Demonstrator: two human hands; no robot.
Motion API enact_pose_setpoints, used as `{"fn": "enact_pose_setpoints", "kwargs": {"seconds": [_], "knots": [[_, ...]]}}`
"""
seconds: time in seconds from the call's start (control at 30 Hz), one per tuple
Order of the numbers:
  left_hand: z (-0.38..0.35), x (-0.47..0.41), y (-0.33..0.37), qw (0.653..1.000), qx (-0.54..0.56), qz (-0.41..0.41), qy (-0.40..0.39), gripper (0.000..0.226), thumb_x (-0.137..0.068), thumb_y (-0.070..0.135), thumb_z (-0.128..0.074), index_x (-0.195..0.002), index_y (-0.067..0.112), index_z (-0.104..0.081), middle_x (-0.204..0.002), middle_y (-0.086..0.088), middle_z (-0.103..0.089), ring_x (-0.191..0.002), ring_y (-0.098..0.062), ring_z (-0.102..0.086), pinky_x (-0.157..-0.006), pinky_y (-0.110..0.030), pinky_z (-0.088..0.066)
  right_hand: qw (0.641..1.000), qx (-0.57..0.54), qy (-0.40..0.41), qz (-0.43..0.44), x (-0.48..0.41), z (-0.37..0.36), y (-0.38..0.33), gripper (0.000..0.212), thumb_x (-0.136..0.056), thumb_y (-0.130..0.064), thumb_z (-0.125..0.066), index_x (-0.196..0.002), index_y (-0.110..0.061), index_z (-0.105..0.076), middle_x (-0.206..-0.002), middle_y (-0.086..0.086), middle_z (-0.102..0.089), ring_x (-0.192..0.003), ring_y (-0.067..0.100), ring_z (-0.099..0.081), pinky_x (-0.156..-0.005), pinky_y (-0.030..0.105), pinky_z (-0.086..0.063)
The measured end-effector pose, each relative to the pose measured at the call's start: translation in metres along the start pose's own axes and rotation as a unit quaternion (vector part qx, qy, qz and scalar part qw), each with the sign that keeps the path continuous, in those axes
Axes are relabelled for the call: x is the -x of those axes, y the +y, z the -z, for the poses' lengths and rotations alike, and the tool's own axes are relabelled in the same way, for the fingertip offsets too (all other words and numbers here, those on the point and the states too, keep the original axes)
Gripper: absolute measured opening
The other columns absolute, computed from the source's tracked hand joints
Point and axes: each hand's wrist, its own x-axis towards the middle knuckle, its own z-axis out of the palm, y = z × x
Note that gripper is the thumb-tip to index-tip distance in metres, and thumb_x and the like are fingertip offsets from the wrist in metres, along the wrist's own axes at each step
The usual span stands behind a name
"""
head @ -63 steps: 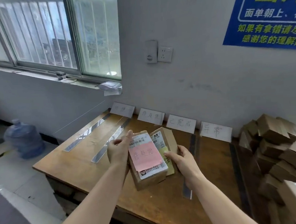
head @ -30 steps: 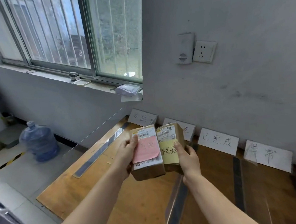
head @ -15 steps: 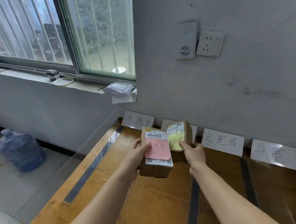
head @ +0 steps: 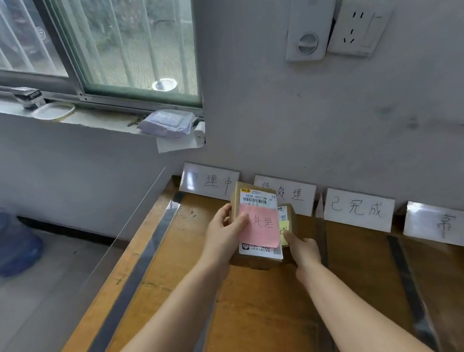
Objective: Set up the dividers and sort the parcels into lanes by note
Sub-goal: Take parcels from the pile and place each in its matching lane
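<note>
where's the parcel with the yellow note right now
Head view, centre: the small brown cardboard parcel with the yellow note is in the right hand, just right of the pink-noted parcel, below the second white card.

Two parcels: the pink-note parcel point(head: 254, 199) in the left hand point(head: 224, 237), the yellow-note parcel point(head: 289, 213) at the right hand point(head: 304, 249). Two sticky notes point(head: 259, 226), one on each parcel. Four lettered cards point(head: 359, 208) beyond the hands. At least three clear dividers point(head: 138, 265) flanking them.
</note>
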Motion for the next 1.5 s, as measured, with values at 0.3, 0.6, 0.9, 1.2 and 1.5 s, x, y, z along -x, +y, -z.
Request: {"fn": "enact_pose_setpoints", "kwargs": {"seconds": [0.3,0.6,0.9,1.2,1.5], "knots": [[-0.031,-0.029,0.000,0.983,-0.161,-0.081,0.028,0.058,-0.097,0.030,-0.057,-0.149,0.027,-0.031,-0.129,0.000,-0.047,-0.102,-0.014,-0.061,-0.074,-0.030,-0.060,0.998,0.049,0.025,0.007,-0.026,-0.003,0.009,0.051,-0.099,-0.033,-0.053,-0.142,-0.008,-0.042,-0.131,0.014,-0.058,-0.113,0.032,-0.055,-0.088,0.043,-0.049],[-0.034,-0.044,-0.011,0.962,-0.260,-0.072,0.045,0.061,-0.099,0.033,-0.053,-0.152,0.027,-0.025,-0.135,0.000,-0.041,-0.104,-0.011,-0.054,-0.081,-0.031,-0.057,0.987,0.135,0.084,0.038,-0.040,-0.009,0.015,0.038,-0.103,-0.024,-0.044,-0.137,-0.009,-0.041,-0.123,0.014,-0.059,-0.095,0.025,-0.058,-0.077,0.040,-0.053],[-0.039,-0.069,-0.028,0.919,-0.387,-0.052,0.053,0.063,-0.098,0.037,-0.051,-0.153,0.025,-0.022,-0.136,-0.006,-0.042,-0.119,-0.022,-0.051,-0.093,-0.041,-0.053,0.916,0.350,0.060,0.187,-0.032,-0.007,0.014,0.061,-0.092,-0.009,-0.054,-0.149,-0.015,-0.032,-0.159,0.015,-0.025,-0.148,0.032,-0.020,-0.118,0.051,-0.026],[-0.055,-0.076,-0.042,0.875,-0.481,-0.035,0.052,0.056,-0.099,0.031,-0.049,-0.148,0.021,-0.026,-0.139,-0.011,-0.042,-0.124,-0.029,-0.046,-0.101,-0.044,-0.044,0.842,0.484,-0.015,0.238,-0.029,-0.002,0.022,0.061,-0.096,-0.039,-0.053,-0.151,-0.023,-0.032,-0.163,0.013,-0.011,-0.151,0.032,-0.005,-0.121,0.046,-0.014],[-0.052,-0.091,-0.065,0.886,-0.457,0.041,0.060,0.046,-0.101,0.030,-0.042,-0.144,0.019,-0.031,-0.138,-0.013,-0.046,-0.128,-0.032,-0.043,-0.103,-0.048,-0.041,0.794,0.555,-0.023,0.249,-0.030,0.005,0.021,0.062,-0.097,-0.039,-0.053,-0.152,-0.028,-0.027,-0.164,0.010,-0.008,-0.151,0.031,-0.002,-0.120,0.047,-0.018]]}}
